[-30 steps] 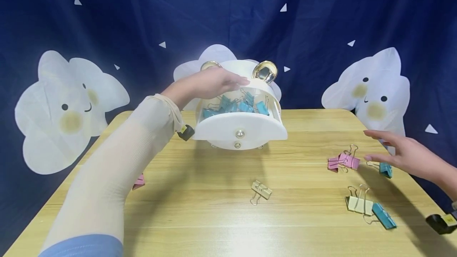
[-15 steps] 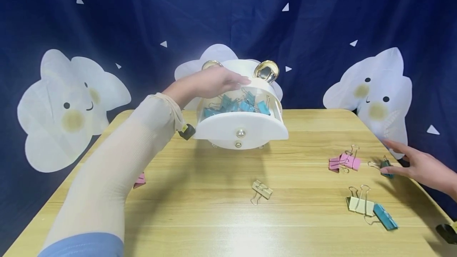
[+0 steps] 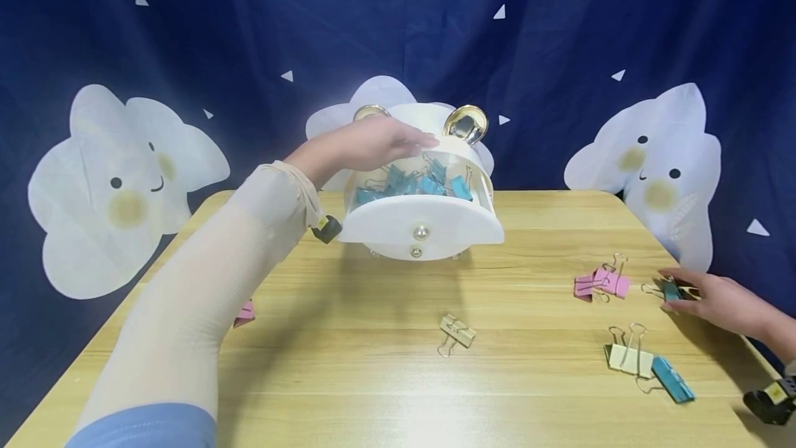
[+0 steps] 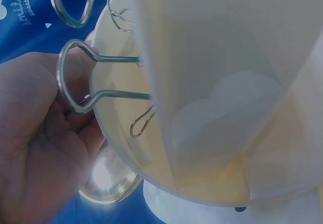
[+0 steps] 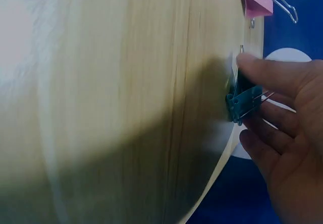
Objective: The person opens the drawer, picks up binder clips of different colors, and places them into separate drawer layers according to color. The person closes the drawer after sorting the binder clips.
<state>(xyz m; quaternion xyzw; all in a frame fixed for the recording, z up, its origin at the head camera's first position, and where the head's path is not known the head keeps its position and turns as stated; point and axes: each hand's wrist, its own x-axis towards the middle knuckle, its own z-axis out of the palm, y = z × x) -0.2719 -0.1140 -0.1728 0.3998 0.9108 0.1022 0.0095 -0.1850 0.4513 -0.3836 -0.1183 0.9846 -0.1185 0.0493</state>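
Note:
My left hand rests on top of a white drawer box, its fingers lying along the upper front edge. In the left wrist view, that hand touches the box rim. Several teal binder clips lie in the pulled-out upper drawer, and wire clip handles poke out past its edge. At the table's right edge, my right hand pinches another teal binder clip between thumb and fingers. The right wrist view has this clip low over the wood, partly hidden by the hand.
Pink binder clips lie left of my right hand. Nearer me are a cream clip and a teal clip, touching. A cream clip lies mid-table; a pink one shows beside my left sleeve. A blue curtain hangs behind.
My right hand has moved right and down to the teal binder clip by the table edge, and its thumb and fingers have closed around it. My left hand stays on the box.

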